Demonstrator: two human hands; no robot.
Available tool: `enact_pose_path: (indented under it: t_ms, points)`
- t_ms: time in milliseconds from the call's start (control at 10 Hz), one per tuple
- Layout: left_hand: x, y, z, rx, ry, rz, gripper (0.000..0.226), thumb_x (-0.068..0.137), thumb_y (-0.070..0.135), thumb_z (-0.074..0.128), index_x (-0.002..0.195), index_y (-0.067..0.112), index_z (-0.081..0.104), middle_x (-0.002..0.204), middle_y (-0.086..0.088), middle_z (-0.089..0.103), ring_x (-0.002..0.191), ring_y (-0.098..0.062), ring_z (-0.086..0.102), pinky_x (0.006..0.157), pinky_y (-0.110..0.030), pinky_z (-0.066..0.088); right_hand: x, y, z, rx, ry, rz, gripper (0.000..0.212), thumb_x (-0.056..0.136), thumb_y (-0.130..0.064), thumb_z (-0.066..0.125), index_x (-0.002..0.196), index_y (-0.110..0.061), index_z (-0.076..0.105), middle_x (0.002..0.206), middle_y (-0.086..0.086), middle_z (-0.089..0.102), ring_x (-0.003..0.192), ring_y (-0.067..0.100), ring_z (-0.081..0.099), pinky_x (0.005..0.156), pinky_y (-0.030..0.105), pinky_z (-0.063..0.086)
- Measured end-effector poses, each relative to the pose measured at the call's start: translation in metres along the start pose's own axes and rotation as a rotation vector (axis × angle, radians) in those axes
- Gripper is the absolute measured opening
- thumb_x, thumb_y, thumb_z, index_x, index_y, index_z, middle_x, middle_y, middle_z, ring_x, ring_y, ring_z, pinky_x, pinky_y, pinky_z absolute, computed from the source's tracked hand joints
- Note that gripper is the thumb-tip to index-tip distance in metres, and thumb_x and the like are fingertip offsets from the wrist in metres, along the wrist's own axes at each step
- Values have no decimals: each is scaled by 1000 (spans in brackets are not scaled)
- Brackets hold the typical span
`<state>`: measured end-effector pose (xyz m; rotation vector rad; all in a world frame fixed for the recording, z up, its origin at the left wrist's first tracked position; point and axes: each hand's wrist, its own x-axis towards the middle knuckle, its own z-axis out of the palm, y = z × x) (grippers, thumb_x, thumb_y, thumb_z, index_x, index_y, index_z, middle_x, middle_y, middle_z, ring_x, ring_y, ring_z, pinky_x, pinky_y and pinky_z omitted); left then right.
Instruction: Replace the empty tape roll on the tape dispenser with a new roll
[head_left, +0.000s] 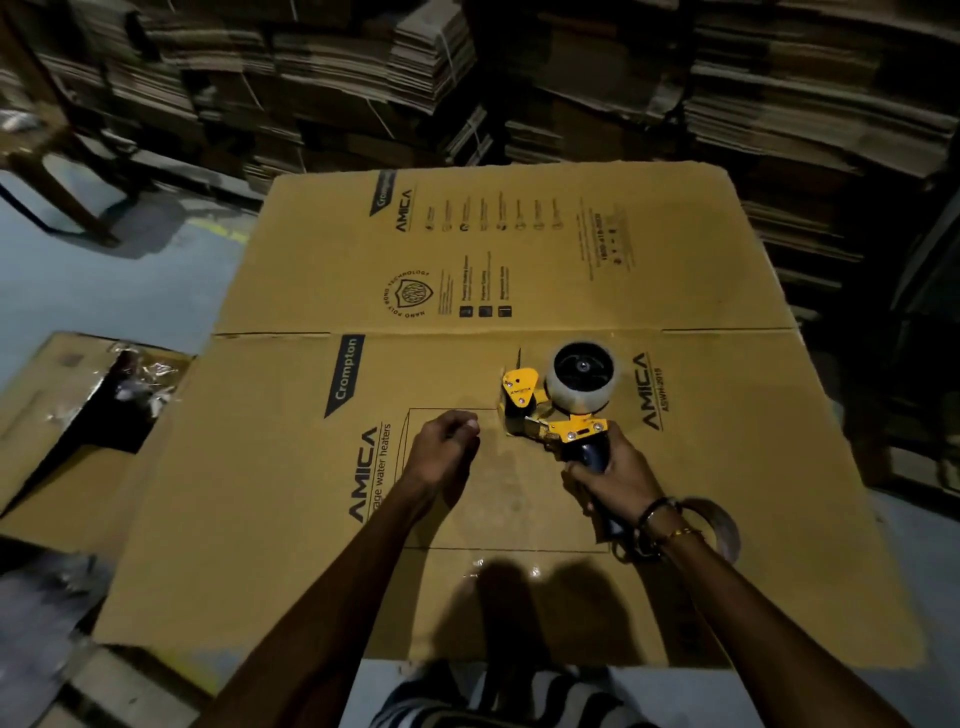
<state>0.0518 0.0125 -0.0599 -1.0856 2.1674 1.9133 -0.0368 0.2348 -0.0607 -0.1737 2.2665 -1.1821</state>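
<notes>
A yellow tape dispenser with a dark blue handle stands on a flattened cardboard box. A clear tape roll sits on its black hub. My right hand grips the handle from below. My left hand rests on the cardboard just left of the dispenser's front, fingers curled, nothing visibly held. A second ring of tape lies on the cardboard beside my right wrist, partly hidden by it.
Tall stacks of flattened cartons fill the back and right. A torn box with crumpled plastic lies at the left. A wooden stool leg stands on the grey floor, far left.
</notes>
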Motion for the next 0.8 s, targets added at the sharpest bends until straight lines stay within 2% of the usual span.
enact_pose_path:
  t_ms: [100, 300, 400, 500, 600, 700, 800]
  points:
    - [0, -1, 1, 7, 6, -6, 21, 99, 19, 53, 115, 15, 66, 109, -8, 69, 104, -25, 64, 86, -34, 50, 1, 1, 0, -88, 1, -4, 47, 86, -21, 73, 126, -24, 48, 104, 1, 68, 73, 23, 70, 64, 38, 60]
    - [-1, -3, 2, 53, 2, 13, 17, 99, 20, 54, 109, 19, 67, 110, -6, 69, 106, -24, 64, 96, -41, 50, 1, 0, 1, -201, 31, -15, 56, 86, -31, 75, 132, -18, 46, 120, 6, 67, 107, 31, 63, 85, 40, 52]
    - [0, -6, -2, 110, 7, 53, 19, 98, 20, 56, 112, 15, 68, 111, -8, 70, 105, -24, 65, 96, -39, 50, 1, 2, 4, -234, 67, -14, 56, 85, -34, 76, 130, -18, 48, 118, 8, 68, 105, 33, 64, 84, 42, 54]
    - [-3, -5, -8, 165, -31, 76, 23, 99, 20, 55, 117, 12, 66, 111, -5, 68, 103, -22, 63, 86, -28, 46, -2, -1, 8, -273, 124, -14, 55, 85, -34, 75, 130, -17, 48, 117, 8, 68, 104, 32, 64, 78, 34, 49]
    - [-1, -7, -17, 199, -60, 99, 24, 100, 19, 54, 120, 11, 64, 114, -5, 66, 105, -19, 61, 90, -28, 45, -4, -4, 12, -287, 208, -46, 55, 85, -30, 75, 131, -17, 50, 124, 7, 63, 111, 31, 60, 80, 32, 44]
    - [-4, -2, -30, 268, -80, 142, 27, 100, 20, 54, 123, 9, 62, 117, -5, 64, 104, -17, 59, 89, -27, 44, -14, -15, 17, -434, 297, -60, 59, 87, -30, 72, 137, -12, 47, 131, 14, 52, 119, 36, 53, 83, 37, 46]
    - [0, 3, -45, 335, -58, 239, 29, 99, 23, 55, 123, 9, 62, 121, -8, 65, 110, -23, 62, 94, -34, 49, -20, -33, 22, -571, 425, -71, 64, 91, -33, 66, 144, -9, 41, 139, 17, 45, 126, 37, 45, 88, 42, 48]
